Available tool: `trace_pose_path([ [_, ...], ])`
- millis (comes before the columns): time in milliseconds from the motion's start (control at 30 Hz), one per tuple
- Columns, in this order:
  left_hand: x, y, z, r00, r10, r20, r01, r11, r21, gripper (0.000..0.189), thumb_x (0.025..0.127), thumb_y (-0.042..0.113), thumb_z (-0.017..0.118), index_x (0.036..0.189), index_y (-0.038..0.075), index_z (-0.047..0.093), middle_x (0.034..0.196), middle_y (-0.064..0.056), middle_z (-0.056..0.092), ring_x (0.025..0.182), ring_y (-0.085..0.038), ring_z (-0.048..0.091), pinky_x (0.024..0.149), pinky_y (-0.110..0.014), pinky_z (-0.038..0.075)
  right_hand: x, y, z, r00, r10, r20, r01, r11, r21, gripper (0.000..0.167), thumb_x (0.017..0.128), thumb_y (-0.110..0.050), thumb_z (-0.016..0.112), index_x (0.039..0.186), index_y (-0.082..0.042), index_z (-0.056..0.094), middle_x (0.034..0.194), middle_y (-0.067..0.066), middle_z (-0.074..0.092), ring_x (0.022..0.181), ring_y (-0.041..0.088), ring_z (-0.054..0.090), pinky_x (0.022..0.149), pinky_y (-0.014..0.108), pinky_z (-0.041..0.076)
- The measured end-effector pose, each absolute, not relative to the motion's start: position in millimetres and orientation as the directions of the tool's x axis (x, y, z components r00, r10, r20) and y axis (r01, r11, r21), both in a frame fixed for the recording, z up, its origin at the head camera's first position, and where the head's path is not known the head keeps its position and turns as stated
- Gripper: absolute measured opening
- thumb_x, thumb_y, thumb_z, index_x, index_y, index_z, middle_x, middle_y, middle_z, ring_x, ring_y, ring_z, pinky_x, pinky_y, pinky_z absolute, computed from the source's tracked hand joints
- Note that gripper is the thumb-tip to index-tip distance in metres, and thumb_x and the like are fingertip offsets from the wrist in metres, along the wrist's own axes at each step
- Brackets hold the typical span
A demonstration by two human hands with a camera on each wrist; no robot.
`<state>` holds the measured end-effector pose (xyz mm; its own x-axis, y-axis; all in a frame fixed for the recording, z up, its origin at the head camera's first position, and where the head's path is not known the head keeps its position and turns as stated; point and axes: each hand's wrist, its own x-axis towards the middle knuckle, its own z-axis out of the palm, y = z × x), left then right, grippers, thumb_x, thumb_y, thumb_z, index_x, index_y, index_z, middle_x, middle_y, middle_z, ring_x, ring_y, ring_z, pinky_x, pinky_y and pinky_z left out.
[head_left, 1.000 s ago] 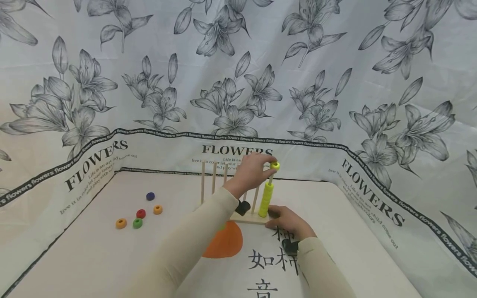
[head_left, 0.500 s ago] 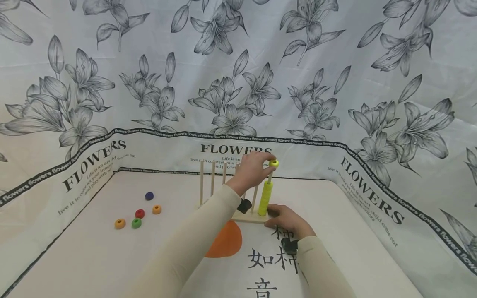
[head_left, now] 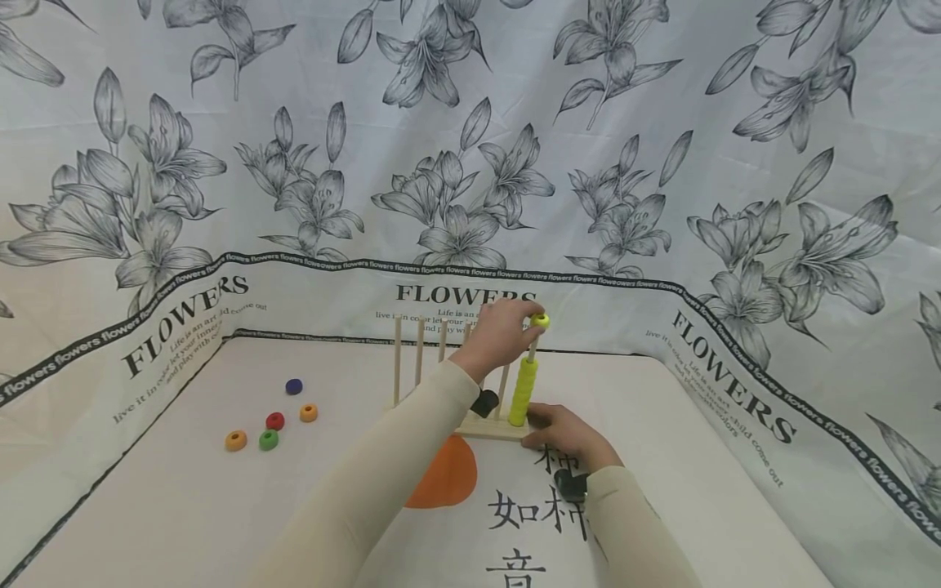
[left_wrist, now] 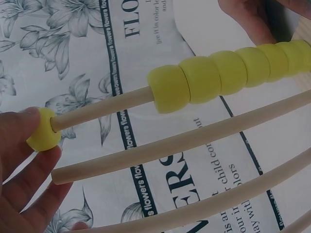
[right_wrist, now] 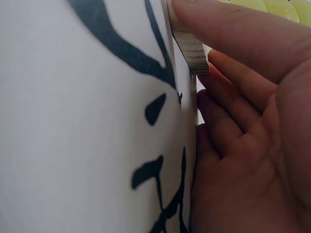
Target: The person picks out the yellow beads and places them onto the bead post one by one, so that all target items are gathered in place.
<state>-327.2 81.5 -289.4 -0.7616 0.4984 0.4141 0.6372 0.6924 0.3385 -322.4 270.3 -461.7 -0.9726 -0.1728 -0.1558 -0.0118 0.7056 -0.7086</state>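
Observation:
My left hand point(head_left: 500, 335) pinches a yellow bead point(left_wrist: 44, 130) between thumb and fingers at the top of the rightmost peg point(left_wrist: 104, 108). In the left wrist view the peg's tip meets the bead's hole. Lower on that peg sits a stack of several yellow beads point(head_left: 524, 394). My right hand point(head_left: 569, 433) holds the right end of the rack's wooden base point(head_left: 492, 427). In the right wrist view its thumb lies on one side of the base end point(right_wrist: 194, 51) and its fingers on the other. My left forearm hides part of the rack.
Several bare pegs point(head_left: 398, 359) stand left of the stack. Loose beads lie on the table at left: blue point(head_left: 294, 386), red point(head_left: 275, 420), green point(head_left: 268, 439) and two orange, one being the nearer orange bead point(head_left: 236, 440). A flower-printed cloth point(head_left: 456, 204) hangs behind.
The left hand and its bead have shifted very slightly up and left in the head view, which itself moved a little. The right hand stays at the base.

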Motion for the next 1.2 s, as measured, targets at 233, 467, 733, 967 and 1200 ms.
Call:
trace_pose_path([
  [233, -328, 79, -294, -0.773, 0.517, 0.369, 0.628, 0.706, 0.326, 0.032, 0.098, 0.032, 0.057, 0.127, 0.02, 0.063, 0.123, 0.005, 0.067, 0.114, -0.016, 0.061, 0.101, -0.043, 0.041, -322, 269, -463, -0.973, -0.172, -0.152, -0.019, 0.72, -0.693, 0.072, 0.073, -0.035, 0.081, 0.139, -0.024, 0.054, 0.144, 0.004, 0.053, 0.137, 0.032, 0.043, 0.113, 0.061, 0.028],
  [467, -329, 76, -299, -0.784, 0.508, 0.357, 0.615, 0.717, 0.328, 0.034, 0.096, 0.031, 0.061, 0.128, 0.021, 0.061, 0.123, 0.005, 0.068, 0.115, -0.016, 0.061, 0.104, -0.045, 0.041, -324, 269, -463, -0.971, -0.177, -0.162, -0.014, 0.716, -0.698, 0.072, 0.074, -0.035, 0.081, 0.139, -0.025, 0.053, 0.144, 0.002, 0.052, 0.137, 0.03, 0.044, 0.114, 0.059, 0.028],
  [733, -331, 70, -301, -0.78, 0.507, 0.367, 0.614, 0.734, 0.29, 0.037, 0.095, 0.03, 0.062, 0.13, 0.019, 0.06, 0.124, 0.002, 0.067, 0.114, -0.017, 0.061, 0.096, -0.042, 0.048, -323, 267, -461, -0.972, -0.175, -0.156, -0.02, 0.724, -0.689, 0.072, 0.074, -0.036, 0.081, 0.139, -0.023, 0.054, 0.145, 0.004, 0.052, 0.137, 0.032, 0.043, 0.113, 0.061, 0.027],
  [967, -328, 63, -298, -0.761, 0.526, 0.379, 0.642, 0.693, 0.328, 0.036, 0.096, 0.025, 0.06, 0.131, 0.016, 0.06, 0.128, 0.0, 0.065, 0.116, -0.017, 0.061, 0.098, -0.035, 0.05, -325, 267, -463, -0.973, -0.166, -0.161, -0.014, 0.739, -0.673, 0.073, 0.074, -0.037, 0.081, 0.14, -0.024, 0.053, 0.147, 0.004, 0.049, 0.139, 0.033, 0.04, 0.113, 0.063, 0.026],
  [1200, -327, 50, -296, -0.734, 0.537, 0.416, 0.672, 0.665, 0.327, 0.035, 0.097, 0.023, 0.059, 0.132, 0.016, 0.059, 0.13, -0.001, 0.063, 0.122, -0.02, 0.056, 0.104, -0.036, 0.046, -329, 267, -464, -0.971, -0.191, -0.147, -0.046, 0.746, -0.665, 0.072, 0.075, -0.036, 0.08, 0.14, -0.025, 0.052, 0.148, 0.004, 0.048, 0.141, 0.033, 0.037, 0.114, 0.063, 0.024],
])
